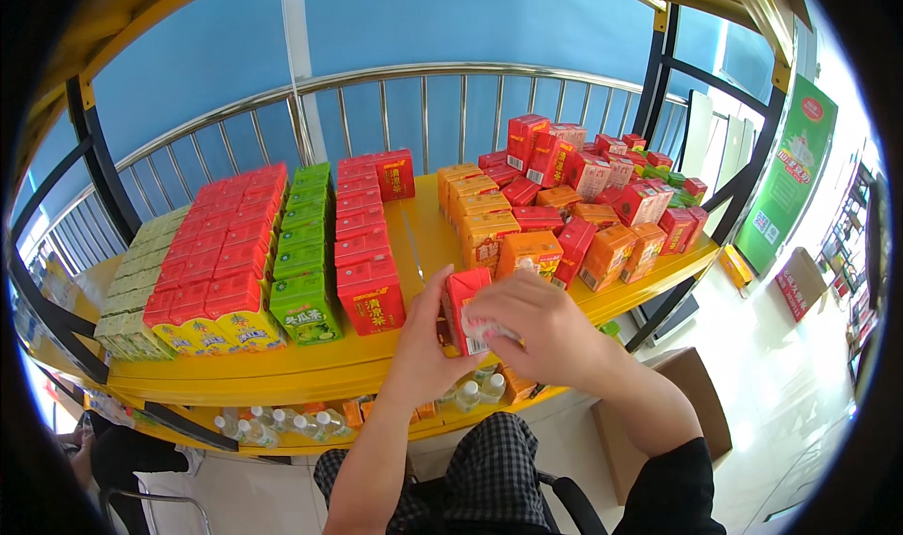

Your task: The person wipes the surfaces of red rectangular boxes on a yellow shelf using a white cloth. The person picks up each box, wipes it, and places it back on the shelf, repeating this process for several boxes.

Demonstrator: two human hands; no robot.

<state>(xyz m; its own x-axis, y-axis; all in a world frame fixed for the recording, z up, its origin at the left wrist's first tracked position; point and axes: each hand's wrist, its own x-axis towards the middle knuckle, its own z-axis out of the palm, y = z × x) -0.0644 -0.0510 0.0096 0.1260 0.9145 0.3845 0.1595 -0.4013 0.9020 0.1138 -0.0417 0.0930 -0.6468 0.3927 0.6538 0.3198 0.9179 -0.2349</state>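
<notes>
My left hand (423,341) grips a red drink carton (465,288) by its side, tilted above the front edge of the yellow shelf (282,373). My right hand (540,320) presses a crumpled white and pink wipe or tissue (487,323) against the carton's right side. Left of my hands stand rows of red cartons (370,295), green cartons (303,309), red and yellow cartons (211,316) and pale green cartons (134,330). Just behind my right hand are orange cartons (530,249), with a jumbled pile of red cartons (578,242) among them.
Plastic bottles (469,394) and orange cartons stand on the lower shelf. An open cardboard box (670,422) is on the floor at right. Black shelf posts (106,168) flank the shelf, with a metal railing (423,69) behind. Another person (127,457) sits at lower left.
</notes>
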